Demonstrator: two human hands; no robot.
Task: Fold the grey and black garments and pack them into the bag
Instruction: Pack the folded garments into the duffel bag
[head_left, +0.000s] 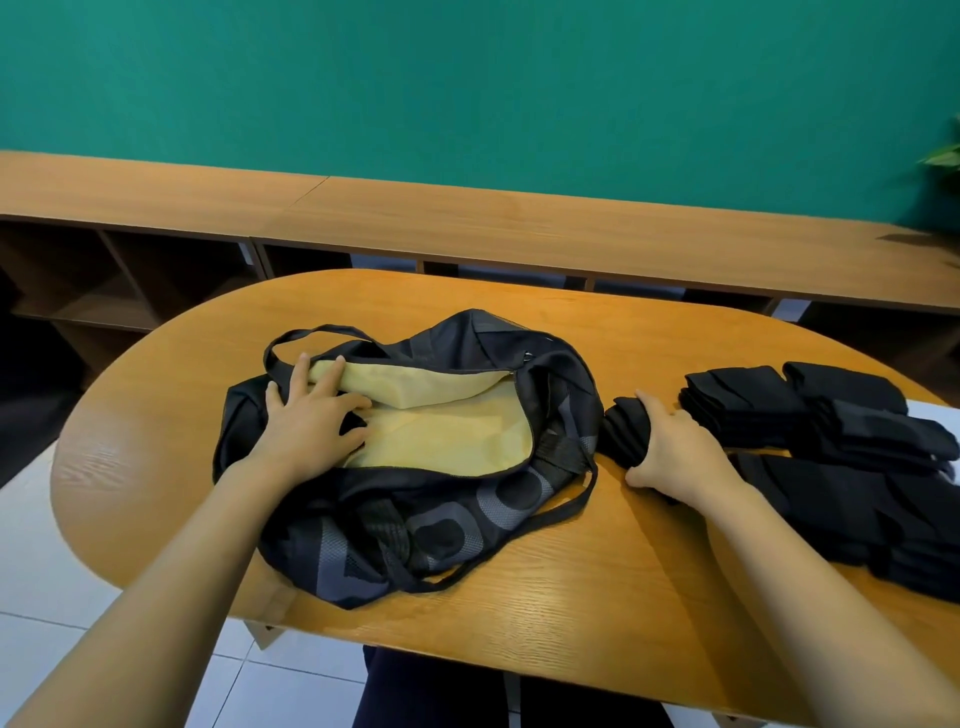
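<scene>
step: packing. The folding looks done, and the first piece seems about to go into the bag (467, 525)
bag: lies mid-table (623, 613), mouth gaping, yellow lining (447, 436) showing, nothing inside that I can see
left hand (306, 415): fingers spread wide and pretty straight, pressing on the lining at the bag's left end, so it's keeping the mouth open rather than grabbing
right hand (675, 452): wrapped round a small folded black garment (621, 431) just beside the bag's right end
rest of the clothes: folded black piles (857, 499) on the right side of the table. Can't spot anything grey among them
next move: my guess is lift that bundle over the rim and tuck it flat onto the lining without letting it unfold, left hand holding the opening wide
</scene>
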